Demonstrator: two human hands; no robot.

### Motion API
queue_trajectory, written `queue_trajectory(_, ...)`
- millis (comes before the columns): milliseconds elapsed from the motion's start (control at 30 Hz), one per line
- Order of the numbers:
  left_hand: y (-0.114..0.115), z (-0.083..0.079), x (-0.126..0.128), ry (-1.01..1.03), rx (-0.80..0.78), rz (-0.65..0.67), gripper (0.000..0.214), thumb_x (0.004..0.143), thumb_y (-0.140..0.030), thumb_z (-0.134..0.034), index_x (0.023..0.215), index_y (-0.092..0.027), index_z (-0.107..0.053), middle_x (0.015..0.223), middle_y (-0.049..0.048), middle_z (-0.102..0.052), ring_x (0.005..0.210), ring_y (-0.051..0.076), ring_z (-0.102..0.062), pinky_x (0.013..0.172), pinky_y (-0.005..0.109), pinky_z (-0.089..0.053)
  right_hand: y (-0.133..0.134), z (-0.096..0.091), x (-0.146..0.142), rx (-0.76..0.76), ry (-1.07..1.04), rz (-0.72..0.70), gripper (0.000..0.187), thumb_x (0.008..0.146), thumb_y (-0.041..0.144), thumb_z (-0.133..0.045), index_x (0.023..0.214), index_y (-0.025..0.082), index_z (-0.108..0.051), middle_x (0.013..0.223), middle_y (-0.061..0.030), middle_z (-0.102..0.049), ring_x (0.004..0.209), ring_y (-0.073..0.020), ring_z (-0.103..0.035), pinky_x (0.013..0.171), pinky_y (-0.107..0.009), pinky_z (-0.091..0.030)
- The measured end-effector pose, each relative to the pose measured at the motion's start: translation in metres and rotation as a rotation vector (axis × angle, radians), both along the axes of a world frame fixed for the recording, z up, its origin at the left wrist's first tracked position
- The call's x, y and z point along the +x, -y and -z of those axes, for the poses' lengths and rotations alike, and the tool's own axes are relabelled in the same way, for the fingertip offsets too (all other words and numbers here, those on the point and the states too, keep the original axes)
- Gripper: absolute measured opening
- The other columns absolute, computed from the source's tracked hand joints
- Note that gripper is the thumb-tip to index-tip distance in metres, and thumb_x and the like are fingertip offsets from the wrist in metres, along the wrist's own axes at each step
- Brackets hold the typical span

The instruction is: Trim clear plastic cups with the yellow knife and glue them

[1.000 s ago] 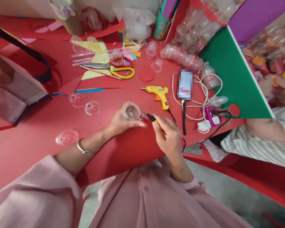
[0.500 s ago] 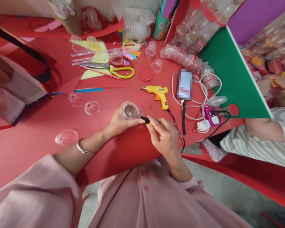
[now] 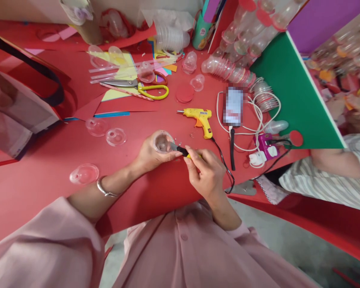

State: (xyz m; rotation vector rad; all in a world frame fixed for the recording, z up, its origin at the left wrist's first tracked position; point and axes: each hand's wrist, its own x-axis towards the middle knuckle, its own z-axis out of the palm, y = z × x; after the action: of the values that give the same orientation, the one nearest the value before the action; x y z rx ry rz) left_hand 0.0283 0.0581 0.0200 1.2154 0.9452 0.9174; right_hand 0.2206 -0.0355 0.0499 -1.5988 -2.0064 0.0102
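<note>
My left hand (image 3: pixel 151 152) is wrapped round a clear plastic dome lid (image 3: pixel 162 141), its open side facing up toward me. In my right hand (image 3: pixel 206 170) is a craft knife (image 3: pixel 182 151) with a black and yellow handle, pinched between thumb and fingers. The knife's blade reaches over the near right rim of the lid; whether it cuts into the plastic is too small to tell. Small clear scraps (image 3: pixel 180 143) lie on the red table just right of the lid. Beyond my right hand rests a yellow glue gun (image 3: pixel 200 118).
Several clear dome lids (image 3: pixel 116 137) lie at left. Scissors (image 3: pixel 153 92), red discs (image 3: pixel 185 93) and paper sit farther back. A phone (image 3: pixel 233 107) with white cable and a purple power adapter (image 3: pixel 267 146) are right. A green board (image 3: pixel 300 96) stands beside another person's arm (image 3: pixel 337 164).
The lid in my left hand has turned and shifted slightly left. The knife blade has moved a little left along its rim.
</note>
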Motion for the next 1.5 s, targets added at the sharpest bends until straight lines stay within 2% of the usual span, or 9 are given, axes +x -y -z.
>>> queue_trajectory(167, -0.005, 0.002, -0.001, 0.065, 0.014, -0.012, 0.08, 0.048, -0.048, -0.107, 0.103, -0.022, -0.055, 0.085, -0.0013, -0.069, 0.072, 0.013, -0.064, 0.068, 0.026, -0.052, -0.001, -0.001, 0.008, -0.079, -0.206, 0.013, 0.034, 0.107, 0.028, -0.057, 0.138, 0.026, -0.071, 0.105, -0.0072, -0.078, 0.096, -0.0203, -0.073, 0.086, -0.034, -0.058)
queue_trajectory(300, -0.004, 0.001, -0.003, 0.054, 0.015, 0.037, 0.063, 0.065, -0.048, -0.1, 0.102, -0.02, -0.057, 0.097, 0.0044, -0.072, 0.082, 0.015, -0.068, 0.075, 0.028, -0.055, -0.003, -0.002, 0.014, -0.078, -0.269, 0.032, 0.035, 0.108, 0.03, -0.055, 0.139, 0.025, -0.07, 0.11, -0.0086, -0.078, 0.102, -0.0218, -0.074, 0.092, -0.038, -0.059)
queue_trajectory(400, -0.002, -0.001, -0.003, 0.035, 0.036, 0.067, 0.058, 0.065, -0.046, -0.099, 0.102, -0.018, -0.065, 0.108, 0.0092, -0.074, 0.092, 0.018, -0.07, 0.081, 0.03, -0.057, -0.003, -0.003, 0.012, -0.097, -0.266, 0.013, 0.035, 0.108, 0.029, -0.054, 0.139, 0.026, -0.071, 0.108, -0.0083, -0.079, 0.1, -0.0212, -0.074, 0.09, -0.036, -0.06)
queue_trajectory(600, -0.001, 0.001, -0.002, 0.102, -0.05, 0.052, 0.054, 0.071, -0.045, -0.094, 0.106, -0.019, -0.062, 0.091, 0.0029, -0.071, 0.067, 0.013, -0.063, 0.062, 0.027, -0.053, 0.0, -0.006, 0.004, -0.123, -0.239, -0.01, 0.034, 0.109, 0.029, -0.054, 0.137, 0.027, -0.071, 0.106, -0.0073, -0.079, 0.098, -0.02, -0.073, 0.088, -0.035, -0.059)
queue_trajectory(767, -0.002, 0.008, 0.0, 0.051, 0.084, -0.009, 0.053, 0.067, -0.038, -0.094, 0.103, -0.02, -0.059, 0.094, 0.0026, -0.069, 0.079, 0.015, -0.066, 0.073, 0.028, -0.054, 0.0, -0.007, 0.001, -0.146, -0.139, -0.034, 0.031, 0.109, 0.03, -0.055, 0.135, 0.025, -0.072, 0.101, -0.0065, -0.078, 0.095, -0.0185, -0.072, 0.086, -0.031, -0.056)
queue_trajectory(1000, -0.002, 0.001, 0.0, 0.029, 0.08, 0.053, 0.071, 0.055, -0.04, -0.104, 0.105, -0.02, -0.057, 0.097, 0.0032, -0.07, 0.08, 0.015, -0.066, 0.073, 0.028, -0.054, 0.0, -0.006, 0.002, -0.095, -0.026, -0.036, 0.03, 0.107, 0.028, -0.058, 0.134, 0.024, -0.072, 0.098, -0.0055, -0.076, 0.091, -0.0187, -0.07, 0.081, -0.031, -0.053)
queue_trajectory(1100, -0.003, 0.003, -0.001, 0.069, 0.065, 0.068, 0.071, 0.056, -0.045, -0.105, 0.102, -0.019, -0.058, 0.094, 0.0024, -0.069, 0.077, 0.014, -0.064, 0.07, 0.026, -0.053, 0.001, -0.004, 0.003, -0.058, -0.008, -0.043, 0.031, 0.106, 0.026, -0.061, 0.134, 0.023, -0.072, 0.097, -0.0055, -0.075, 0.091, -0.0184, -0.07, 0.081, -0.031, -0.053)
queue_trajectory(1267, -0.002, 0.012, 0.0, 0.076, 0.132, 0.051, 0.072, 0.057, -0.052, -0.103, 0.102, -0.019, -0.057, 0.094, 0.0016, -0.069, 0.075, 0.013, -0.064, 0.067, 0.025, -0.052, 0.003, -0.004, 0.004, -0.019, 0.035, -0.033, 0.031, 0.104, 0.025, -0.064, 0.134, 0.023, -0.072, 0.098, -0.0056, -0.075, 0.09, -0.0189, -0.069, 0.081, -0.032, -0.053)
queue_trajectory(1500, -0.001, 0.017, 0.0, 0.019, 0.215, 0.025, 0.074, 0.061, -0.062, -0.098, 0.105, -0.02, -0.056, 0.095, 0.0027, -0.07, 0.077, 0.015, -0.067, 0.067, 0.027, -0.055, 0.003, 0.0, 0.006, -0.047, -0.023, -0.042, 0.034, 0.105, 0.024, -0.062, 0.137, 0.026, -0.07, 0.099, -0.0049, -0.076, 0.091, -0.0188, -0.069, 0.08, -0.032, -0.054)
